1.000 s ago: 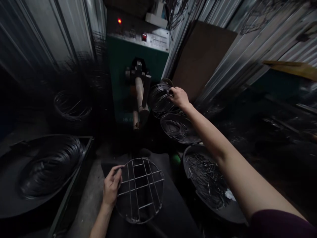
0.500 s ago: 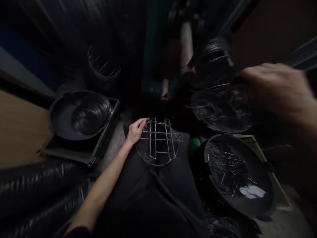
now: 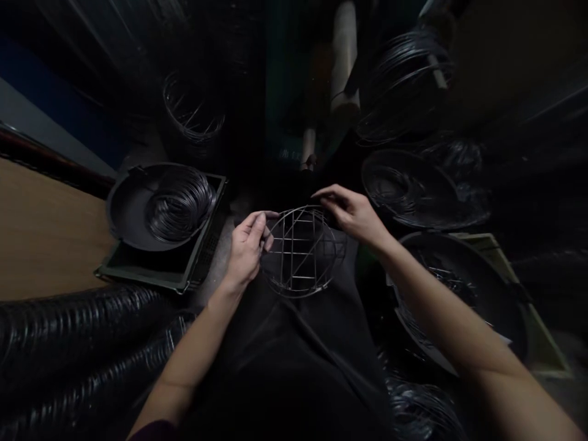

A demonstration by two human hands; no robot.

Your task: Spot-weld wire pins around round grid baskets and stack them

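A round wire rack (image 3: 297, 252), a hoop with crossing straight wires, sits over my dark-clothed lap. My left hand (image 3: 248, 248) is closed on its left rim, thumb up and fingertips curled at the wire. On the far right rim, my right hand (image 3: 351, 214) has its fingers bent down around the wire, with the index finger stretched along the top. Curved wires overlap near the upper rim; I cannot tell whether a separate hoop lies there.
At left, a black basin (image 3: 131, 211) holds a wire coil (image 3: 181, 205) above a green crate (image 3: 184, 272). To the right, another black basin (image 3: 487, 294) contains short wire pieces. More wire coils (image 3: 408, 61) stand at the back right. Black ribbed rolls (image 3: 73, 324) lie at lower left.
My right hand has come in from the far right to the rack's far rim. The rack now looks tilted differently, with more curved wire at its top. My left hand stays at the left rim.
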